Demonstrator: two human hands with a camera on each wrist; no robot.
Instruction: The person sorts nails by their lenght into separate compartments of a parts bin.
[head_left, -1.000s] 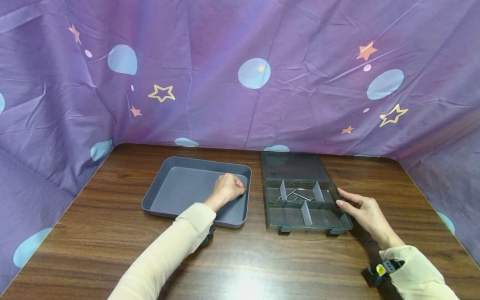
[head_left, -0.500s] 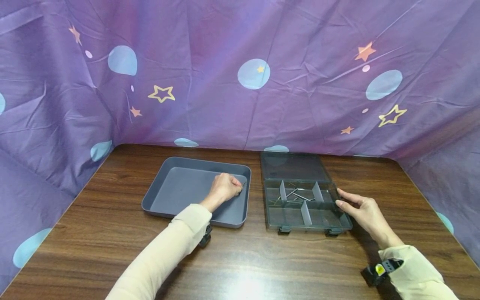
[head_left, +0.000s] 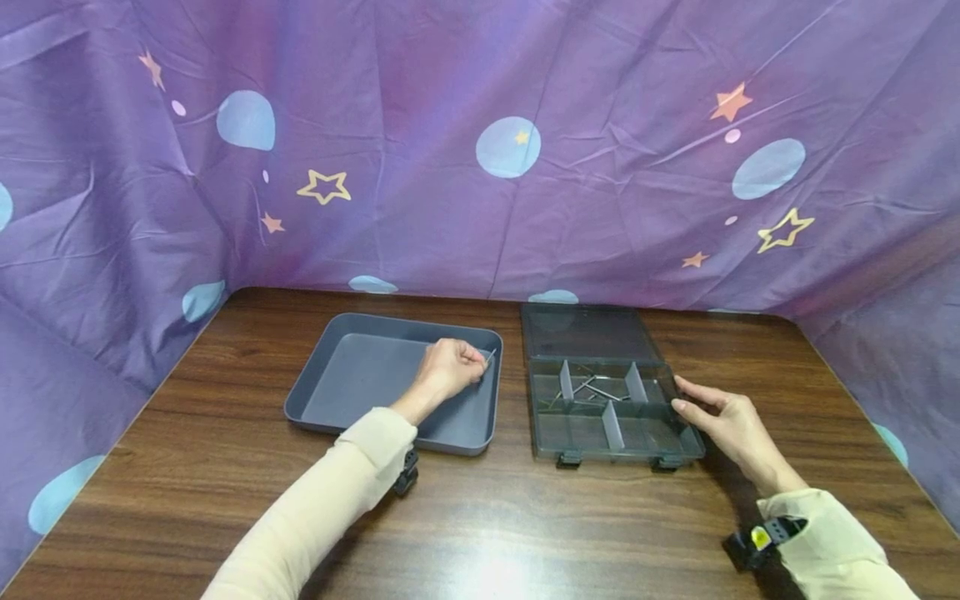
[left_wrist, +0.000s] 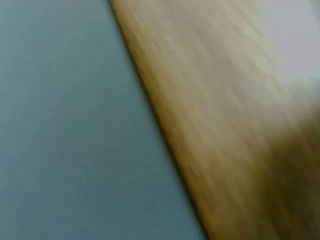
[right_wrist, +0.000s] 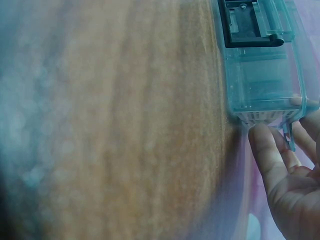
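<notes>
In the head view my left hand is over the right part of a grey rectangular tray. Its thumb and fingertips pinch a thin silver nail that sticks up toward the tray's right wall. My right hand touches the right side of a clear dark plastic compartment box, fingers mostly straight. The right wrist view shows the thumb of that hand against the end wall of the box. Several metal nails lie in the back middle compartment. Only tray and table show, blurred, in the left wrist view.
The box's lid lies folded back behind it. Upright dividers split its inside, and two latches stick out in front. The wooden table meets a purple patterned cloth at the back.
My left hand has drawn slightly left and up from the tray's right wall, with the nail now showing beyond its fingertips. The right hand and the box stay put.
</notes>
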